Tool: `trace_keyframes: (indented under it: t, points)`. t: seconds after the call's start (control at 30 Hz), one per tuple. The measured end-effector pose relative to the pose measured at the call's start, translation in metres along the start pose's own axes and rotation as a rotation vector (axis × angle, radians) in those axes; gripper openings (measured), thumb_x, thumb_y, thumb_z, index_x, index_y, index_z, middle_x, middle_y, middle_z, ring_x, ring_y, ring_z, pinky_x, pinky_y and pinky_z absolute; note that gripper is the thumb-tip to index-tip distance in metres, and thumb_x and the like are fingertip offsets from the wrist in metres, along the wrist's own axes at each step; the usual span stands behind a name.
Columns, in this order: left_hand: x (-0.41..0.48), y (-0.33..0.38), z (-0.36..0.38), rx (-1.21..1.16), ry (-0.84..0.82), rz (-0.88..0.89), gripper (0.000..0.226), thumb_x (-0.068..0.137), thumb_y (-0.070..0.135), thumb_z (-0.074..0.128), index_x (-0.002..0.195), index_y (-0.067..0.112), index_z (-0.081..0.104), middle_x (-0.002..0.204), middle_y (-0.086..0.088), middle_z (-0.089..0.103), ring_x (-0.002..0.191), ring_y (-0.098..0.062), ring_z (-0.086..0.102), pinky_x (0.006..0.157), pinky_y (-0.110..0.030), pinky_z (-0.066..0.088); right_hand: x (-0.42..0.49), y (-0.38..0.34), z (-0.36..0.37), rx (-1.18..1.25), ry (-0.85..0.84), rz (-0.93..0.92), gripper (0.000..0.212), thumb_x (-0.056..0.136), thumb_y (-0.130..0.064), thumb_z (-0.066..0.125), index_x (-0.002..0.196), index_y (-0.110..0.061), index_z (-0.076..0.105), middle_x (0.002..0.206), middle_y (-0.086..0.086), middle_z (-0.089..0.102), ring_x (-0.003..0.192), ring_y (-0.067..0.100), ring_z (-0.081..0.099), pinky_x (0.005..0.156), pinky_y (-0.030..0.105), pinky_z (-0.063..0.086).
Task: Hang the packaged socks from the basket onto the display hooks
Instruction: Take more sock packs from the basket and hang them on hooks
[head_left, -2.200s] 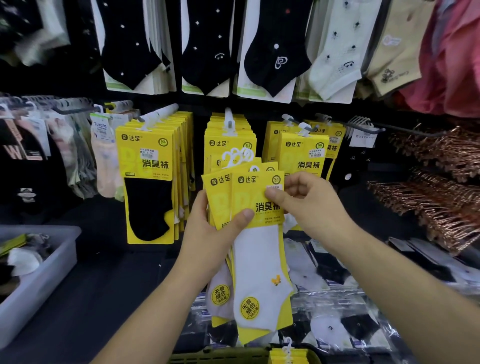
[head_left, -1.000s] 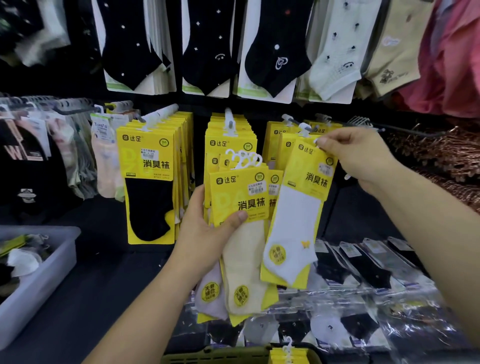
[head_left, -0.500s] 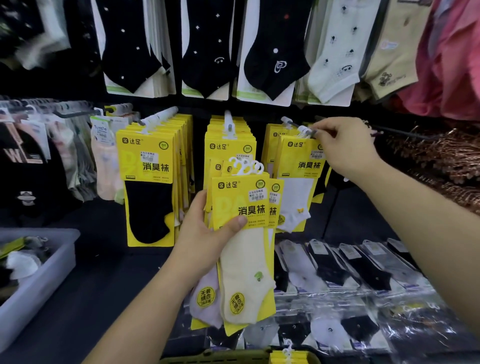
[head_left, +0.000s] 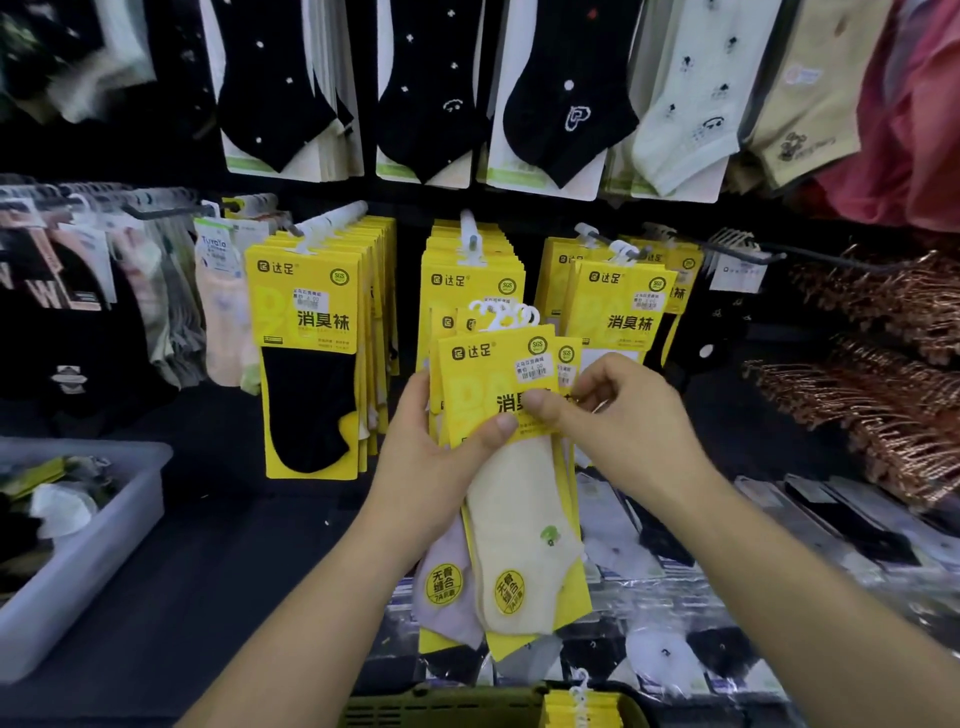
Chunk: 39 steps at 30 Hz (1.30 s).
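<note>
Yellow card sock packs (head_left: 470, 387), flat, rectangular

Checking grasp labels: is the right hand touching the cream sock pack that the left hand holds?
Touching. The head view shows the right hand pinching the cream sock pack, thumb on its yellow card.

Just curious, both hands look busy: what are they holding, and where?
The left hand grips a bundle of sock packs by the upper card; the right hand pinches the front pack at its card's right side.
</note>
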<state>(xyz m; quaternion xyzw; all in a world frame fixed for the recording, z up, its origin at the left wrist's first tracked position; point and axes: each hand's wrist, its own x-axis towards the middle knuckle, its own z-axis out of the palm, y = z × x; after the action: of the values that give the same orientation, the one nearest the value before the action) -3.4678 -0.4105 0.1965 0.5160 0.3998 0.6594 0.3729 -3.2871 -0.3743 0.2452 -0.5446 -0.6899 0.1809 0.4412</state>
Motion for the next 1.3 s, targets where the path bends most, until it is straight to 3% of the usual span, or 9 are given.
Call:
trace_keyframes:
  t: [0.2, 0.33, 0.4, 0.53, 0.67, 0.77, 0.9, 1.03, 1.3]
  points:
    - [0.0, -0.001, -0.002, -0.064, 0.003, -0.015, 0.06, 0.07, 0.028, 0.086, 0.124, 0.027, 0.059, 0.113, 0.015, 0.079, 0.103, -0.008, 0.078, 0.076, -0.021, 0.062, 0.003, 0.002, 0.007, 0.271, -0.012, 0.153, 0.048, 0.062, -0.047, 0.09, 0.086, -0.018, 0.061, 0.073, -0.002, 0.065, 0.059, 0.005, 0.058, 0.054, 0.02, 0.047]
    - [0.002, -0.003, -0.005, -0.101, -0.014, -0.036, 0.058, 0.07, 0.031, 0.084, 0.123, 0.028, 0.06, 0.114, 0.012, 0.081, 0.106, -0.011, 0.078, 0.081, -0.024, 0.062, 0.005, 0.011, 0.003, 0.473, -0.097, 0.169, 0.021, 0.08, -0.024, 0.082, 0.085, -0.008, 0.07, 0.068, -0.001, 0.071, 0.055, 0.003, 0.06, 0.05, 0.014, 0.045]
    - [0.001, -0.004, -0.005, -0.105, -0.024, -0.041, 0.054, 0.073, 0.029, 0.082, 0.122, 0.028, 0.06, 0.112, 0.012, 0.081, 0.105, -0.01, 0.078, 0.08, -0.022, 0.062, 0.006, 0.017, 0.001, 0.533, -0.138, 0.181, 0.015, 0.085, -0.02, 0.077, 0.086, -0.007, 0.07, 0.069, -0.001, 0.071, 0.053, 0.002, 0.058, 0.046, 0.011, 0.04]
    - [0.001, -0.004, -0.005, -0.111, -0.036, -0.04, 0.05, 0.078, 0.028, 0.079, 0.124, 0.025, 0.059, 0.113, 0.012, 0.081, 0.106, -0.008, 0.077, 0.082, -0.02, 0.061, 0.01, 0.029, -0.003, 0.654, -0.29, 0.216, 0.012, 0.09, -0.02, 0.069, 0.093, -0.009, 0.07, 0.091, 0.009, 0.075, 0.064, 0.008, 0.058, 0.049, 0.017, 0.038]
    - [0.002, -0.004, -0.005, -0.091, -0.022, -0.039, 0.05, 0.077, 0.029, 0.081, 0.123, 0.026, 0.061, 0.112, 0.011, 0.081, 0.105, -0.01, 0.078, 0.082, -0.021, 0.061, 0.013, 0.04, -0.008, 0.745, -0.382, 0.198, 0.023, 0.084, -0.026, 0.067, 0.099, -0.009, 0.071, 0.091, 0.005, 0.075, 0.062, 0.008, 0.056, 0.05, 0.019, 0.037]
    - [0.004, -0.007, -0.007, -0.06, 0.033, -0.04, 0.038, 0.087, 0.019, 0.08, 0.12, 0.027, 0.063, 0.109, 0.01, 0.081, 0.101, -0.01, 0.078, 0.078, -0.021, 0.061, 0.017, 0.047, -0.013, 0.746, -0.279, 0.221, 0.011, 0.095, -0.016, 0.062, 0.098, -0.012, 0.071, 0.094, 0.004, 0.074, 0.067, 0.011, 0.058, 0.051, 0.021, 0.038]
    - [0.007, -0.008, -0.012, 0.002, 0.066, -0.03, 0.037, 0.094, 0.009, 0.077, 0.12, 0.031, 0.063, 0.111, 0.011, 0.081, 0.102, -0.01, 0.078, 0.078, -0.021, 0.062, 0.029, 0.053, -0.028, 0.774, -0.007, 0.289, 0.014, 0.099, -0.014, 0.059, 0.104, -0.007, 0.069, 0.098, 0.012, 0.069, 0.079, 0.022, 0.055, 0.062, 0.031, 0.037]
    - [0.008, -0.007, -0.017, 0.029, 0.08, -0.014, 0.037, 0.093, 0.01, 0.078, 0.121, 0.031, 0.064, 0.111, 0.011, 0.081, 0.103, -0.01, 0.078, 0.08, -0.021, 0.062, 0.04, 0.055, -0.042, 0.713, 0.171, 0.271, 0.014, 0.1, -0.014, 0.058, 0.103, -0.008, 0.07, 0.097, 0.007, 0.074, 0.065, 0.006, 0.066, 0.05, 0.016, 0.046]
    - [0.008, -0.006, -0.014, 0.0, 0.078, -0.013, 0.039, 0.089, 0.016, 0.081, 0.121, 0.03, 0.064, 0.112, 0.009, 0.081, 0.103, -0.013, 0.079, 0.078, -0.022, 0.062, 0.061, 0.049, -0.047, 0.628, 0.188, 0.154, 0.018, 0.1, -0.014, 0.058, 0.113, -0.009, 0.07, 0.099, 0.001, 0.076, 0.078, 0.005, 0.07, 0.056, 0.012, 0.049]
